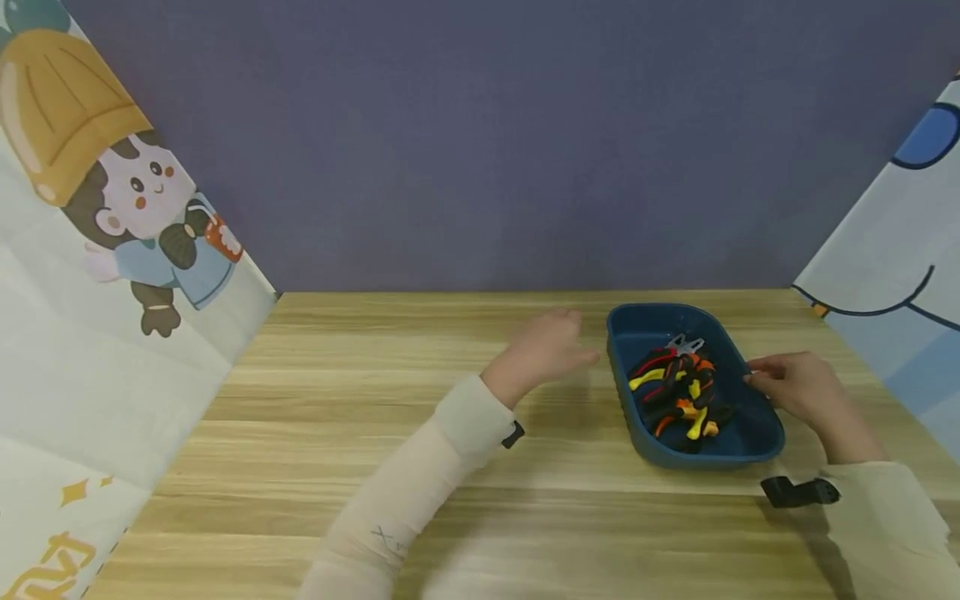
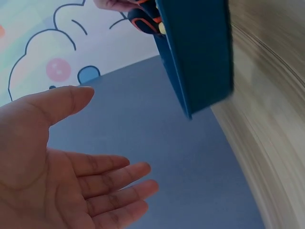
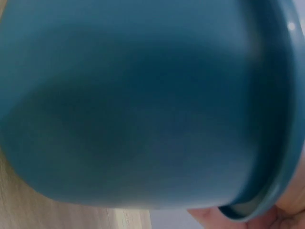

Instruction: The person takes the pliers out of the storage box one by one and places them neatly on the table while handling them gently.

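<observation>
A dark blue plastic bin (image 1: 750,435) stands on the right part of the wooden table. Several pliers (image 1: 660,379) with black, red, yellow and orange handles lie heaped inside it; one pair's metal jaws point to the far end. My right hand (image 1: 804,387) pinches the bin's right rim between thumb and fingers. In the right wrist view the bin's outer wall (image 3: 143,119) hides most of that hand. To the left of the bin, apart from it, hovers my left hand (image 1: 542,350). The left wrist view shows its palm (image 2: 62,186) with nothing in it and the fingers extended.
A wood-grain table (image 1: 360,400) runs back to a dark blue-grey panel (image 1: 487,150). White sheets with cartoon prints (image 1: 172,225) flank it on the left and right. Black wrist straps (image 1: 798,492) show at the sleeves.
</observation>
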A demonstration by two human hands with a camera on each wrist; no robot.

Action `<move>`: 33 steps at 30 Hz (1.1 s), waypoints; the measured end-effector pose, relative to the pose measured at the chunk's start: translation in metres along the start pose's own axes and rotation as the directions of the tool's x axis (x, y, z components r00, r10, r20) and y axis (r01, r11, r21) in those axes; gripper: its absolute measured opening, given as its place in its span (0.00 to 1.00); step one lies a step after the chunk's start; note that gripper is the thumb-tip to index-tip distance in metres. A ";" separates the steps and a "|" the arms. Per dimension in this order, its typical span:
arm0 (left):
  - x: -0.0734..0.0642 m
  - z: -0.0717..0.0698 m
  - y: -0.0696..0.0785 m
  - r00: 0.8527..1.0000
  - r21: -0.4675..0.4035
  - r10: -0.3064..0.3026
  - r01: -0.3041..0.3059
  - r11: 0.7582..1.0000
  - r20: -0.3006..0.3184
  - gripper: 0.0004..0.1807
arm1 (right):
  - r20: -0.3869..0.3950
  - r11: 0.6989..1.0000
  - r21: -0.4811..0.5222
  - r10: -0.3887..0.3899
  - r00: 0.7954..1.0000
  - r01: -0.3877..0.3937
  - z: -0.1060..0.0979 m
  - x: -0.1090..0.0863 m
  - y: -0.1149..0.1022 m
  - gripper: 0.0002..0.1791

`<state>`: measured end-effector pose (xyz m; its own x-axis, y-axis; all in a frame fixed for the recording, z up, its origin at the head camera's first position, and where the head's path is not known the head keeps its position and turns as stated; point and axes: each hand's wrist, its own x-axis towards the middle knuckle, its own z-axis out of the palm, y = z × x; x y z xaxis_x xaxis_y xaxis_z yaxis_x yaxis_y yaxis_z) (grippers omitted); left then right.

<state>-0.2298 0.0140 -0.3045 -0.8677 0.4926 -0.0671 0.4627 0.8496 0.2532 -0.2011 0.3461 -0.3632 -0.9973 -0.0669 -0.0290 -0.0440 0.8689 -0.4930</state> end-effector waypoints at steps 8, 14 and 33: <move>0.010 0.000 0.026 0.998 0.051 0.039 -0.041 0.998 0.040 0.37 | -0.033 0.999 -0.041 -0.037 0.999 0.035 0.003 0.001 0.002 0.20; 0.015 0.001 0.041 0.996 0.085 0.070 -0.074 0.994 0.056 0.38 | -0.028 0.999 -0.037 -0.035 0.999 0.034 0.003 0.002 0.001 0.21; 0.035 0.017 0.088 0.994 0.167 0.049 -0.065 0.984 0.101 0.37 | -0.020 0.999 -0.038 -0.016 1.000 0.015 0.002 0.001 -0.001 0.21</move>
<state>-0.2160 0.1090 -0.3007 -0.8213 0.5499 -0.1522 0.5421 0.8352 0.0923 -0.2018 0.3443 -0.3650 -0.9975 -0.0711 -0.0037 -0.0615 0.8860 -0.4596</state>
